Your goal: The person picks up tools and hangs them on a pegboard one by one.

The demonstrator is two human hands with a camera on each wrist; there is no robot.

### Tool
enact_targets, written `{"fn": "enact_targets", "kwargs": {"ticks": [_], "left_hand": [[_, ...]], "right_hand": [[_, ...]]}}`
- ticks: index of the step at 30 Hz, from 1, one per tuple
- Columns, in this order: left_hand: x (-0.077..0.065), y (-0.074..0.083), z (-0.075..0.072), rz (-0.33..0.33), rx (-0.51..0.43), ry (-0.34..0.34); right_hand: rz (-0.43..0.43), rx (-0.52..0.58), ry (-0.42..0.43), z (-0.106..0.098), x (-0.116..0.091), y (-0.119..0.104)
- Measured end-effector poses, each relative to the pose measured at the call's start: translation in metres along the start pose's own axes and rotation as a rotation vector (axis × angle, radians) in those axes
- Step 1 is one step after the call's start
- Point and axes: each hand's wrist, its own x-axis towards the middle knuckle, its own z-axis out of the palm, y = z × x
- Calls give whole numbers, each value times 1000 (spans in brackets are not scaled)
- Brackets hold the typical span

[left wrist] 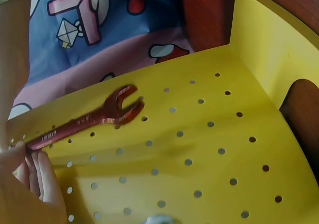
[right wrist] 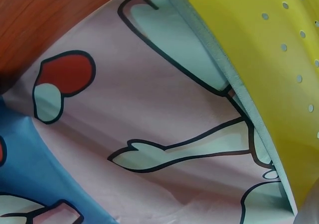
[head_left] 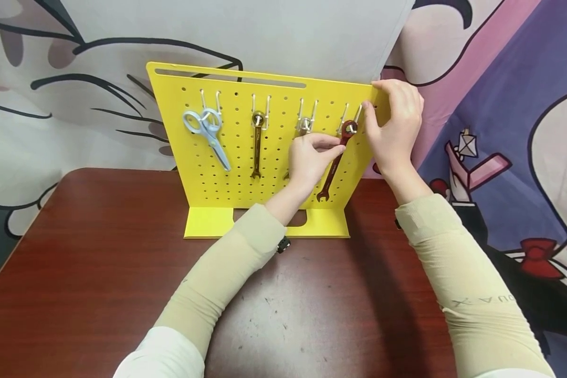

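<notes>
A red wrench (head_left: 333,168) hangs by its ring end on the rightmost white hook of a yellow pegboard (head_left: 269,191). My left hand (head_left: 313,157) pinches its shaft just below the ring between thumb and fingers. In the left wrist view, the open jaw end of the red wrench (left wrist: 94,118) points away from the left hand (left wrist: 35,184), over the perforated face. My right hand (head_left: 398,118) grips the board's upper right corner, thumb on the front beside the hook, fingers at the edge. A silver wrench (head_left: 305,125) hangs next to it, mostly hidden behind my left hand.
Light blue scissors (head_left: 210,134) and a dark bronze-toned wrench (head_left: 257,147) hang on hooks to the left. The pegboard stands on its yellow foot (head_left: 208,223) on a reddish-brown table (head_left: 99,262). Cartoon-printed cloth (head_left: 501,121) hangs close behind and to the right.
</notes>
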Motion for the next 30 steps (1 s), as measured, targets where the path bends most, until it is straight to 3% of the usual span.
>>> {"fn": "enact_targets", "kwargs": {"ticks": [6, 16, 24, 30], "left_hand": [[-4, -4, 8, -35, -9, 120], [-8, -7, 16, -14, -59, 182], [-11, -12, 14, 15, -126, 182], [-19, -23, 3, 109, -164, 90]], "right_hand": [[10, 4, -2, 1, -3, 0], [-6, 7, 0, 1, 0, 2], [-11, 6, -5, 2, 0, 1], [-7, 8, -1, 2, 0, 2]]}}
